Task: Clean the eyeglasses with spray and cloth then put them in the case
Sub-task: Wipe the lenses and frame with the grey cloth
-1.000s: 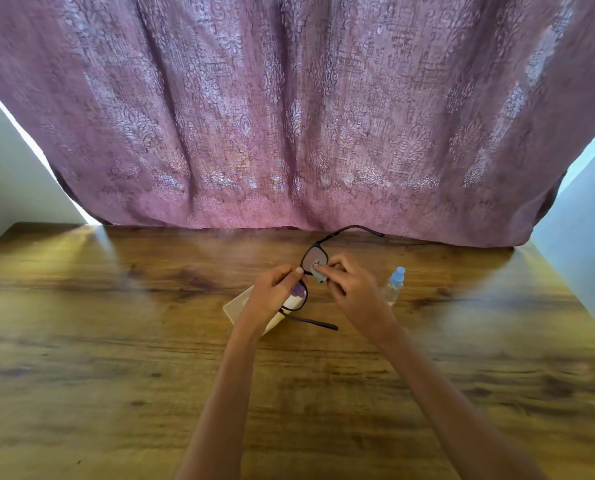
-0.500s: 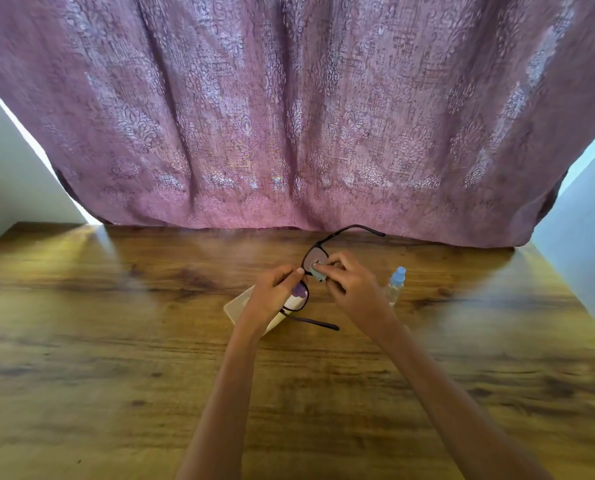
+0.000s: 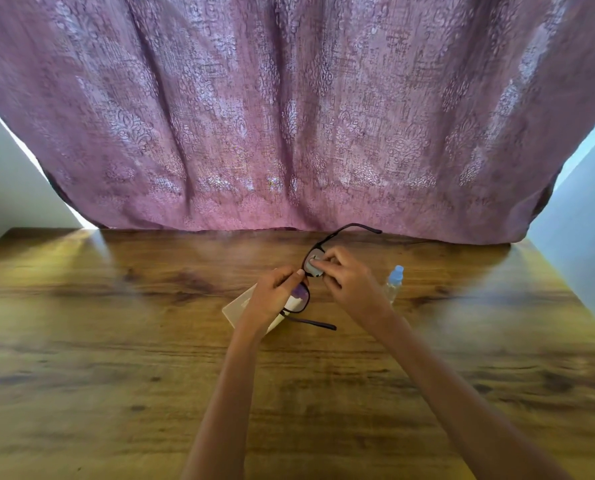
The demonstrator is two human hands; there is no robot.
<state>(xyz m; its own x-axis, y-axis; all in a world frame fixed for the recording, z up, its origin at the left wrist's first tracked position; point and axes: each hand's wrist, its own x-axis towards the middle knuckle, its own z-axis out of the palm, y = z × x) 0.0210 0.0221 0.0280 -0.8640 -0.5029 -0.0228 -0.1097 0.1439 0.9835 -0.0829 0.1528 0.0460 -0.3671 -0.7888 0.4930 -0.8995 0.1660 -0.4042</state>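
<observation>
Black-framed eyeglasses (image 3: 302, 299) are held up above the wooden table, temples unfolded. My left hand (image 3: 272, 299) grips the frame at the nearer lens. My right hand (image 3: 349, 282) pinches a small grey cloth (image 3: 312, 267) against the farther lens. A beige case (image 3: 235, 308) lies flat on the table under my left hand, mostly hidden by it. A small clear spray bottle (image 3: 393, 283) with a light blue cap stands just right of my right hand.
The wooden table (image 3: 116, 341) stretches wide on both sides. A mauve patterned curtain (image 3: 289, 116) hangs along the table's far edge. Pale walls (image 3: 583, 209) close in at the far left and far right.
Almost nothing has moved. My right hand's fingers shift slightly with the cloth on the farther lens while the left hand keeps the frame steady.
</observation>
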